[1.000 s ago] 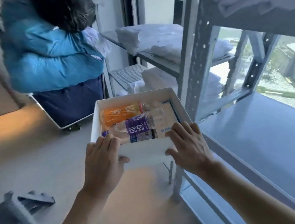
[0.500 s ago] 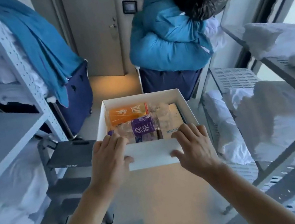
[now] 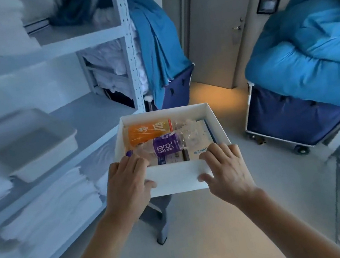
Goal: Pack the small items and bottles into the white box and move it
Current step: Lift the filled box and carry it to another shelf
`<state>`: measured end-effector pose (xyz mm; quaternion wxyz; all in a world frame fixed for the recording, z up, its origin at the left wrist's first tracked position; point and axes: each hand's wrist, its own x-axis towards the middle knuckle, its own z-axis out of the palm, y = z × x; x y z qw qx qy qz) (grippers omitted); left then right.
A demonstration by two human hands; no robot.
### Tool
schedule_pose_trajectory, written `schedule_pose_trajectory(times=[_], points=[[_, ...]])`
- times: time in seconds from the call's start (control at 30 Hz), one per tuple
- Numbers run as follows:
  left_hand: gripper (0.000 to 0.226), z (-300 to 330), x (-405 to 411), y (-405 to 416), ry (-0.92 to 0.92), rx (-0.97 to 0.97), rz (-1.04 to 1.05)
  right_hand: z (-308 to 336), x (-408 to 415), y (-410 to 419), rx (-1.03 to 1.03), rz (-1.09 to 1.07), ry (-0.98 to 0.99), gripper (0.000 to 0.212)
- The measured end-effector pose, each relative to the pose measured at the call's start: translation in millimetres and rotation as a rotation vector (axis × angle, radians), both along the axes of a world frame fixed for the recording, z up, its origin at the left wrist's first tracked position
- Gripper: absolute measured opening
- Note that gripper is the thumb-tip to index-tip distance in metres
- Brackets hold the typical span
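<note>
Storeroom shelves [image 3: 84, 112], both hands [image 3: 126, 184] gripping white box [image 3: 177, 177]

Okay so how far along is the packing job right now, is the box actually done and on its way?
Packing looks done: the orange-label bottle and purple-label bottle lie in the white box, over flat packets. In hand: the left hand and right hand grip the box's near wall, holding it in the air above the floor. Left: setting it down; the shelf with the white tray stands alongside.
</note>
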<state>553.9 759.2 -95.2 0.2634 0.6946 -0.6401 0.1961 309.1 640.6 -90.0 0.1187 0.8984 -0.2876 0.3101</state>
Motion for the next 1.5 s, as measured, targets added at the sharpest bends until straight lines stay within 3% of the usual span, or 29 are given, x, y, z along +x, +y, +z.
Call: schedule_pose_trajectory(times=[0.37, 0.73, 1.5], points=[[0.078, 6, 17, 70, -0.060, 0.004, 0.368, -8, 75, -6, 0.035, 0.345, -0.036, 0.056], [0.084, 7, 86, 137, -0.021, 0.007, 0.570, -5, 185, 31, 0.049, 0.546, -0.032, 0.061], [0.081, -8, 313, 192, 0.037, -0.039, 0.661, 0, 436, 70, 0.000, 0.681, -0.015, 0.055]])
